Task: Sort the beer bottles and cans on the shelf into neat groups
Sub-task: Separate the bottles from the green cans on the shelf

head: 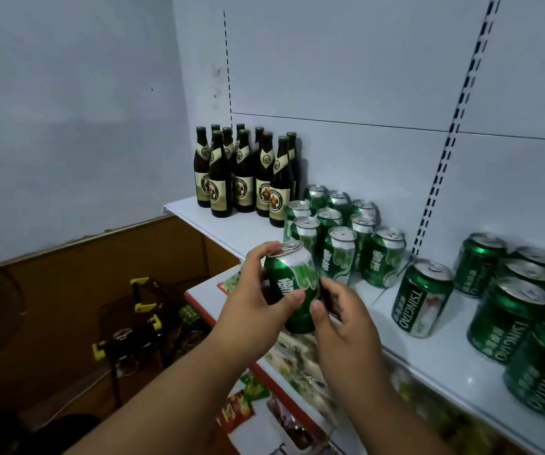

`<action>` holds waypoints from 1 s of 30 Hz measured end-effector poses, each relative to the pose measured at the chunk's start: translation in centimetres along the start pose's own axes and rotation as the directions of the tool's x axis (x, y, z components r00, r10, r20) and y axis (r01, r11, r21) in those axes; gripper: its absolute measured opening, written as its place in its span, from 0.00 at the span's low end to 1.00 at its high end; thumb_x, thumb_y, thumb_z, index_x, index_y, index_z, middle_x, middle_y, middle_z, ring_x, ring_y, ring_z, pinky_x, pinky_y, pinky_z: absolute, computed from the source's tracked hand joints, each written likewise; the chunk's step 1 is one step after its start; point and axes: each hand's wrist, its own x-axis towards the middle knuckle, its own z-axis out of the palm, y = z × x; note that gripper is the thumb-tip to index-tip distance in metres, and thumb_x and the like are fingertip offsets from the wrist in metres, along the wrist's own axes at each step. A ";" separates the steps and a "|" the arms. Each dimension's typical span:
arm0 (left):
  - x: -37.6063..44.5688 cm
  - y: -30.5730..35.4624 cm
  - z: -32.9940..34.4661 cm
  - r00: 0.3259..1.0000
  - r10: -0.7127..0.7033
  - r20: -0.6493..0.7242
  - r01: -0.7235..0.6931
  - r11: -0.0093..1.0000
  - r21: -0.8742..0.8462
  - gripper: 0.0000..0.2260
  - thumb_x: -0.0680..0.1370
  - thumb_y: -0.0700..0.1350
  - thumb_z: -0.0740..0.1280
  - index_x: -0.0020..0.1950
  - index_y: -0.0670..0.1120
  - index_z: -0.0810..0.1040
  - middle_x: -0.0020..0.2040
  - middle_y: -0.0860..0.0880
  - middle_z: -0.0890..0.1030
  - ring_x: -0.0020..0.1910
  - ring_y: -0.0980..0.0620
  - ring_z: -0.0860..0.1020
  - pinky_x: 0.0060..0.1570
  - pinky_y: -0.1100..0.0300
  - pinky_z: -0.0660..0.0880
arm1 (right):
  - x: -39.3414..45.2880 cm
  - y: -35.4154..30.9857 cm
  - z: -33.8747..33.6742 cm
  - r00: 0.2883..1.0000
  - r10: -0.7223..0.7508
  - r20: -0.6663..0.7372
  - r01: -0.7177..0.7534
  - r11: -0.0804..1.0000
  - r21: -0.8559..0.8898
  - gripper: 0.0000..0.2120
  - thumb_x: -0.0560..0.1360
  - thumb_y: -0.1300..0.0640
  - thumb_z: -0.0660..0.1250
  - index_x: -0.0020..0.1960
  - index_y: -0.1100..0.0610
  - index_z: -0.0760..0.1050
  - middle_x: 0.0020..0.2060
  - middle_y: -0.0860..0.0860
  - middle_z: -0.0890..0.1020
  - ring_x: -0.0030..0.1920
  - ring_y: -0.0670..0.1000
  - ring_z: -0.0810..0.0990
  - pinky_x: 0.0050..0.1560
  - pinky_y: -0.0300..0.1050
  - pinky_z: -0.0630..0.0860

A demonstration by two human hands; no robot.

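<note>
Here both the left hand (pixel 254 292) and right hand (pixel 340 311) grip one green can (pixel 292 284).

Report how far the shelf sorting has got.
Done: brown bottles stand grouped at the shelf's far end, white-and-green cans cluster beside them, Tsingtao cans sit to the right. In hand: both hands, left and right, hold one white-and-green can. Left: adding it to its cluster.

I read "TSINGTAO" down the sides of the green cans (pixel 423 298) standing right of the slotted shelf upright (pixel 442 165); other labels are illegible.
</note>
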 end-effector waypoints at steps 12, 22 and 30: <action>14.4 -6.4 -6.1 1.000 0.008 0.017 -0.011 0.980 0.197 0.29 0.74 0.39 0.74 0.70 0.57 0.67 0.56 0.63 0.77 0.50 0.77 0.75 0.42 0.74 0.76 | 11.7 1.8 9.7 0.999 -0.023 -0.041 0.020 0.997 -0.073 0.16 0.82 0.59 0.59 0.67 0.49 0.74 0.59 0.41 0.73 0.57 0.35 0.73 0.56 0.26 0.71; 24.0 -11.4 -8.9 0.910 0.153 0.385 -0.210 0.972 0.110 0.31 0.73 0.38 0.75 0.70 0.58 0.67 0.61 0.61 0.79 0.59 0.63 0.78 0.58 0.62 0.78 | 15.6 0.2 15.1 0.969 -0.089 -0.231 -0.031 0.883 -0.467 0.19 0.82 0.56 0.58 0.71 0.48 0.70 0.63 0.44 0.71 0.59 0.39 0.69 0.57 0.26 0.63; 28.4 -13.0 -7.9 0.809 0.257 0.529 -0.359 0.928 0.098 0.32 0.73 0.50 0.73 0.74 0.61 0.65 0.65 0.53 0.72 0.62 0.55 0.75 0.61 0.51 0.77 | 16.5 -0.9 18.6 0.889 -0.047 -0.456 -0.239 0.801 -0.549 0.22 0.82 0.56 0.59 0.75 0.53 0.66 0.58 0.48 0.71 0.54 0.46 0.73 0.57 0.41 0.75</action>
